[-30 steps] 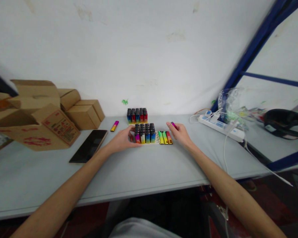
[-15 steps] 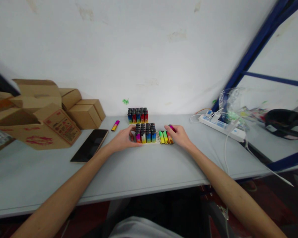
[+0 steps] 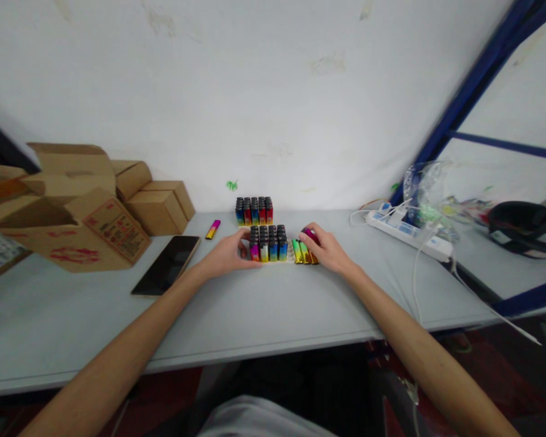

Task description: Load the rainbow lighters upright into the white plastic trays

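Observation:
Several colourful lighters with black tops (image 3: pixel 268 244) stand upright in rows in a pale tray (image 3: pixel 291 255). My left hand (image 3: pixel 230 254) is curled round the tray's left end, thumb along the front. At the tray's right end lie several green, gold and red lighters (image 3: pixel 303 252). Over these, my right hand (image 3: pixel 324 247) pinches a purple lighter (image 3: pixel 309 234), partly covered by the fingers. Behind the tray is a second upright group of lighters (image 3: pixel 253 212). A single purple and yellow lighter (image 3: pixel 213 229) lies to the left.
Cardboard boxes (image 3: pixel 100 230) stand at the left, with a dark tablet (image 3: pixel 166 266) beside them. A white power strip (image 3: pixel 409 235) with cables, clear plastic wrap (image 3: pixel 425 188) and a black strap-like item (image 3: pixel 523 230) are at the right, near a blue metal frame (image 3: pixel 455 109).
My right hand has shifted slightly to the left, and its fingers and the purple lighter now lean over the lying lighters. My left hand stays at the tray's left end.

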### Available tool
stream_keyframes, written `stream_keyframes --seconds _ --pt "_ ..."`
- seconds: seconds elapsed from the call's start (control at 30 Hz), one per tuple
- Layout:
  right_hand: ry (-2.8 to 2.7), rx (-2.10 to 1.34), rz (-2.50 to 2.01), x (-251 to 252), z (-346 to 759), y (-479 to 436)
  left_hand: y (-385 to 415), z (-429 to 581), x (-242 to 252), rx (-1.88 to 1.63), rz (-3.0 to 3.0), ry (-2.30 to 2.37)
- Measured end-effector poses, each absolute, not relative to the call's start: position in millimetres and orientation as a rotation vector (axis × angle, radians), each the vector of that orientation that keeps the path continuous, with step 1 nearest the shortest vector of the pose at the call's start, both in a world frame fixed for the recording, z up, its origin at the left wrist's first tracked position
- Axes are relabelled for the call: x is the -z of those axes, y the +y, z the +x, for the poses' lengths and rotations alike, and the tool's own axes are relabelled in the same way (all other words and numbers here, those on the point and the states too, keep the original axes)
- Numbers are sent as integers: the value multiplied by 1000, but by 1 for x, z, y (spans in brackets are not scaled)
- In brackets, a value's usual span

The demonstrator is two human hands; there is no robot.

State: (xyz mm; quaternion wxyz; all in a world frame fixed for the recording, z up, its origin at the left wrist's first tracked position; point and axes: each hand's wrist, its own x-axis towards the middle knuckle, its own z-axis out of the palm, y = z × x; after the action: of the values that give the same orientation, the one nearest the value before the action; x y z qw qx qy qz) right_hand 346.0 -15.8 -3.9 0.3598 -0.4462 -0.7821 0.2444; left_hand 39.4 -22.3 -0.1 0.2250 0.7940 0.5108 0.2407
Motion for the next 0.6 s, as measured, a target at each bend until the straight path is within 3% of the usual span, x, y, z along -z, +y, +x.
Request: stream_keyframes --seconds 0.13,0.3,0.6 --pt "-2028 -697 -984 6 349 -11 -23 40 -1 -673 2190 1413" --pt "-2054 -492 -821 -3 350 -10 -23 41 -1 -693 2185 1407" --pt "-1905 -666 -901 -2 342 -3 -21 39 3 -705 2179 1388"
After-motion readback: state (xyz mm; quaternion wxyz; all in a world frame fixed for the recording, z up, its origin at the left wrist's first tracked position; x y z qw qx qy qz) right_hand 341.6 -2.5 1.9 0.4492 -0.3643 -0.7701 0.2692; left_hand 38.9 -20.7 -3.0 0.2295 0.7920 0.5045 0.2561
